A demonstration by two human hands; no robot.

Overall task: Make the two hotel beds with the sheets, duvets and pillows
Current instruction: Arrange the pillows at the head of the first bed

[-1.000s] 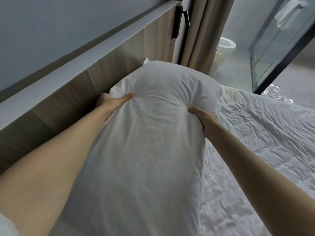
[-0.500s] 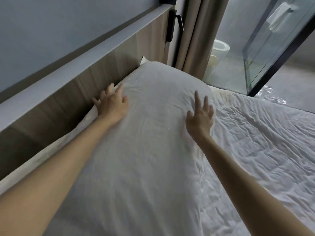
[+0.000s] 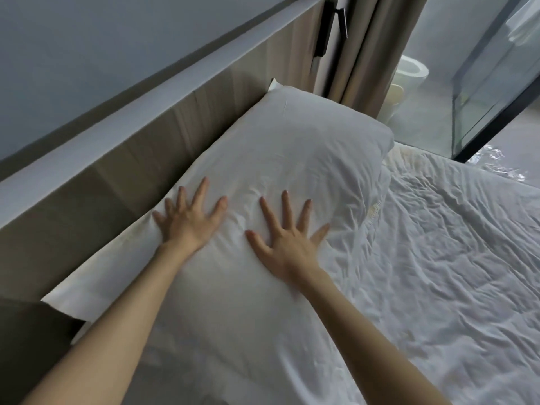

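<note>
The pillow is laid flat at the head of the bed, along the headboard. It is pressed by the left hand and the right hand, fingers spread straight. The creased duvet is spread beside it.

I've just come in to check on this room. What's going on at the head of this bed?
A person is pressing both hands flat, fingers spread, on a plump white fabric pillow. The pillow lies along the wood-grain headboard. The left hand is on the headboard side of the pillow. The right hand is nearer the crumpled white duvet, which is spread over the rest of the bed. Neither hand grips anything.
</note>
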